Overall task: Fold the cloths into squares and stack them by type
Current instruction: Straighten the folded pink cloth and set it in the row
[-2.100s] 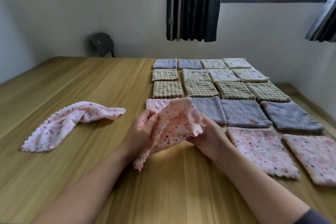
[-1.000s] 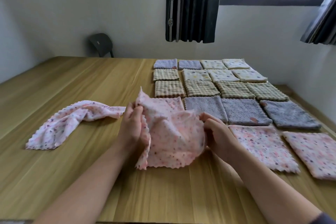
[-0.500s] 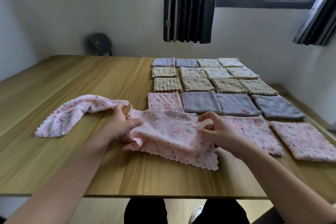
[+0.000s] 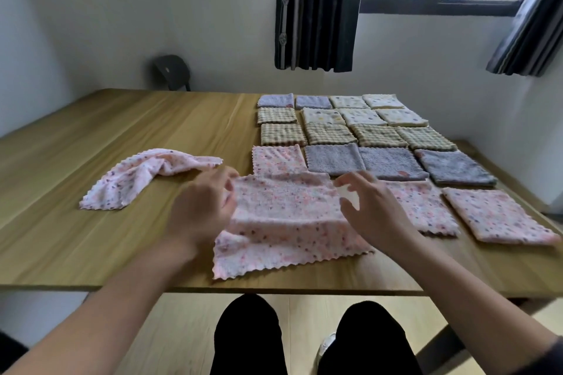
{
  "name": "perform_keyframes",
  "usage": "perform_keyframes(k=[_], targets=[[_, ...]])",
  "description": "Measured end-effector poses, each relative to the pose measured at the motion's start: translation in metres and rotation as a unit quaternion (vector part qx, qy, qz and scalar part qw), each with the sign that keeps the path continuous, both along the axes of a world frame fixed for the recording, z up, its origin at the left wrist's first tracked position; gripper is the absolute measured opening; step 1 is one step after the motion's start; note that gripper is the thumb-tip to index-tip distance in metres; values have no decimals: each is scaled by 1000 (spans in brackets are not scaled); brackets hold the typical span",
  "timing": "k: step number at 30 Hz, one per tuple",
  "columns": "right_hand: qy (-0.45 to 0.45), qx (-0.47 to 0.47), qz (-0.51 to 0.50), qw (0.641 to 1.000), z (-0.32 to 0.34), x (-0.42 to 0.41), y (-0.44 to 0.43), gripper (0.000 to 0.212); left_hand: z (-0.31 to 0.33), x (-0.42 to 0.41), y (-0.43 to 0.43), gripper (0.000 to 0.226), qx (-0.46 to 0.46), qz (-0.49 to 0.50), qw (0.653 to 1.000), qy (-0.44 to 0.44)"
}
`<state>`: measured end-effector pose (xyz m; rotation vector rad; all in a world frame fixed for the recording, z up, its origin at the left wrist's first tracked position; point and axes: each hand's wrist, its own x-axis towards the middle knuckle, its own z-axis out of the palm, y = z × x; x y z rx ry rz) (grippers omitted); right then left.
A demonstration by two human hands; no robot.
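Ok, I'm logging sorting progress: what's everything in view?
half-folded cloth: 1, pink spotted, near table edge
crumpled cloth: 1, pink spotted, left
pink squares: 3, folded, near rows
grey squares: 3, grey-lilac, middle row
checked squares: 5, tan, behind those
dotted squares: 5, cream, far right
lilac squares: 2, far row
table: 1, wood
chair: 1, dark, by wall
curtains: 2, dark, beside window
left hand: cloth's left edge
right hand: fingers spread, cloth's right edge
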<state>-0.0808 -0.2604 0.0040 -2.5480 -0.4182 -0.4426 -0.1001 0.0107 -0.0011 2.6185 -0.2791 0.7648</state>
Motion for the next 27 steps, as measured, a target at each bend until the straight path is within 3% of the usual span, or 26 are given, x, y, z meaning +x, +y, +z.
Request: perform_keyframes(k=[2,4,6,8,13,17,19,27], targets=[[22,4,99,995,-6,-4,6,28,-8,-10,-8,21,41,-87,995,18],[94,-74,155,981,-17,-10,11,42,-16,-19,-14,53,74,-123,982,120],[156,-181,166,957,-28,-17,13,69,-28,-24,-14,92,141,-138,955,220],[153,-229,164,947,-33,-25,11,90,-35,-27,-6,106,195,-137,936,259],[43,-262,172,949,-31,-46,4,94,-33,-46,6,90,205,-154,943,213],[50,-314,197,927,-43,-58,-1,90,-39,-58,18,82,307,-175,920,168],[22,-279,199,939,-49,-57,-5,85,-41,-60,24,75,319,-173,926,107],[-82,-196,222,952,-55,-64,-25,57,-54,-64,40,57,280,-208,935,61]])
